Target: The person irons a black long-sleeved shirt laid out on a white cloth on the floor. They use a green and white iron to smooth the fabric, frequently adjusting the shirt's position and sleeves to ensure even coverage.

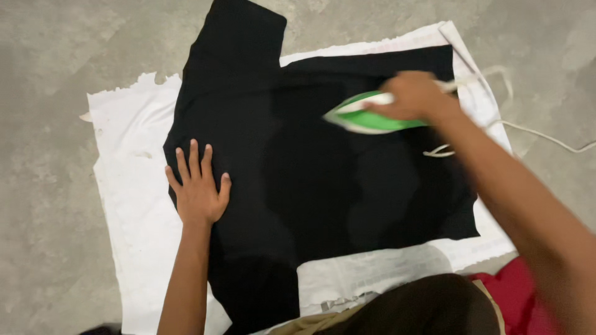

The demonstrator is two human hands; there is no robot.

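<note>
My right hand [415, 96] is clamped on the green iron [366, 116], gliding over the black shirt [310, 174] on the white sheet [130, 205]; left hand [197, 186] open, pressing flat — I'd hold the fabric taut, stroke smoothly.

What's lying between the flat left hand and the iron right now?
Only bare black garment lies between the left hand and the green-and-white iron, as the head view shows.

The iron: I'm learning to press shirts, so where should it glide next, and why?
Probably leftward: the iron in the right hand points toward unpressed black shirt, which the left hand pins flat.
</note>
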